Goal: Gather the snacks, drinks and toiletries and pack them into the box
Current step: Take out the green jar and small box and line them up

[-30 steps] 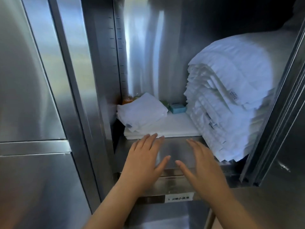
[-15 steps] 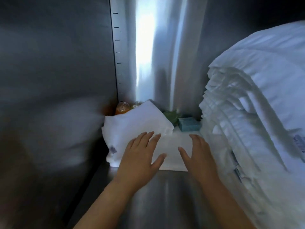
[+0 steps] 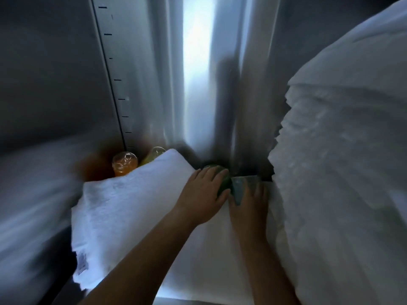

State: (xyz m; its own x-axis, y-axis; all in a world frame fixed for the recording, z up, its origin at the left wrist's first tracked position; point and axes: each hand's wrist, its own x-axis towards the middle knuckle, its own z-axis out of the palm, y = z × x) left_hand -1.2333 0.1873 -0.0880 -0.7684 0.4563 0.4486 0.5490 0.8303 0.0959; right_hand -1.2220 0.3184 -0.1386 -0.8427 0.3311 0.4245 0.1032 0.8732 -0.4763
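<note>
Head view, inside a steel cabinet (image 3: pixel 198 73), looking at the back of a shelf. The frame is motion-blurred, so fine detail is soft.

Left hand (image 3: pixel 204 194) is at the rear wall, fingers curled over a green pack (image 3: pixel 225 183) with the thumb at its near edge. It grips the pack. Right hand (image 3: pixel 248 208) is just beside it, touching thumb to thumb; its fingers are bent over a teal box (image 3: pixel 246 180) and its thumb runs up the box's left side. Pack and box sit side by side, touching, on a flat white linen sheet (image 3: pixel 209 260).

Drinks are in the back-left corner, well apart from both hands: an orange bottle (image 3: pixel 124 165) and a yellow bottle (image 3: pixel 154 155), both upright and partly hidden behind a folded white towel (image 3: pixel 132 199). The left forearm crosses over that towel.

Right side is a tall stack of folded white towels (image 3: pixel 341 172), its edge against the right wrist. A slotted rail (image 3: pixel 114 80) runs up the left wall.
</note>
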